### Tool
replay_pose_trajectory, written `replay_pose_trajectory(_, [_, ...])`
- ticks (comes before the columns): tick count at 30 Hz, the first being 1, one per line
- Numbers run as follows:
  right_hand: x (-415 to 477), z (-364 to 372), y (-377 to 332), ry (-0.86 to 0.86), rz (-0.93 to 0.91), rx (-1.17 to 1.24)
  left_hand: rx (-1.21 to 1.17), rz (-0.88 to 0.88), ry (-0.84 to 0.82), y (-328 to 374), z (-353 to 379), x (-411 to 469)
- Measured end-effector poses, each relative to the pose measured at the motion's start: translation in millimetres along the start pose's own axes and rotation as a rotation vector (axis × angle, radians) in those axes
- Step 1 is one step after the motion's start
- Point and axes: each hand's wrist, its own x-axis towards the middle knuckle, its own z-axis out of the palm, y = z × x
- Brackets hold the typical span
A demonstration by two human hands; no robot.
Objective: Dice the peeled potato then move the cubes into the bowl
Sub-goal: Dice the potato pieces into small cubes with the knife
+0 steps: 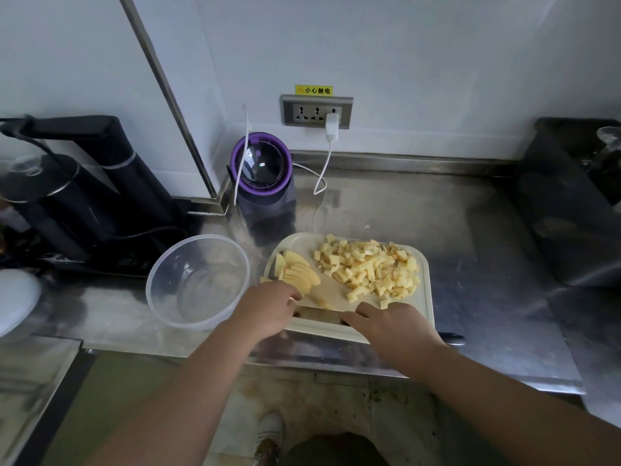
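A white cutting board (424, 299) lies on the steel counter. A heap of diced potato cubes (369, 267) covers its right half. Fanned potato slices (299, 269) lie at its left end. My left hand (268, 309) sits at the board's near left corner, its bent fingertips touching the near end of the slices. A knife runs along the board's front edge, its blade (319, 314) showing between my hands. My right hand (393, 327) grips the knife, and the black handle end (453, 338) sticks out to the right. A clear plastic bowl (198, 280), with nothing in it, stands left of the board.
A purple-rimmed appliance (262, 169) with a white cable stands behind the board, under a wall socket (317, 112). A black kettle and dispenser (77, 183) stand at the back left. A dark sink area (571, 203) lies to the right. The counter's front edge (336, 366) is just below my hands.
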Motion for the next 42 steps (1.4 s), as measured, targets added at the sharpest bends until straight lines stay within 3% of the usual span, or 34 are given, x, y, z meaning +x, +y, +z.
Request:
replay_pose_trajectory(7, [-35.4, 16.0, 38.9, 0.076, 0.163, 0.102, -0.177, -0.025, 0.259, 9.7, 6.4, 21.4])
replay_pose_trajectory(12, [-44.2, 27.5, 47.1, 0.189, 0.335, 0.285, 0.061, 0.181, 0.035, 35.5, 15.9, 30.3])
replay_pose_trajectory(16, [-46.1, 23.6, 40.6, 0.201, 0.410, 0.384, 0.138, 0.117, 0.010, 46.3, 24.9, 35.8])
replay_pose_trajectory(21, [-39.8, 24.9, 26.4, 0.080, 0.457, 0.524, -0.175, -0.130, 0.085, 55.1, 40.5, 26.3])
replay_pose_trajectory(24, [-33.0, 24.2, 12.3, -0.005, 0.449, 0.569, -0.397, -0.242, 0.029, 55.9, 53.0, 24.5])
replay_pose_trajectory(27, [-28.0, 25.7, -0.7, -0.022, 0.444, 0.620, -0.775, -0.392, -0.046, 52.7, 57.3, 26.3])
replay_pose_trajectory(32, [-23.0, 26.1, -11.5, -0.057, 0.441, 0.668, -1.091, -0.587, -0.082, 59.1, 56.2, 28.7])
replay_pose_trajectory(38, [-23.6, 20.4, -8.1, -0.058, 0.445, 0.646, -1.265, -0.700, -0.112, 64.1, 57.2, 31.9])
replay_pose_trajectory(42, [-25.0, 14.0, -8.2, -0.063, 0.447, 0.633, -1.255, -0.713, -0.140, 66.5, 53.7, 30.7])
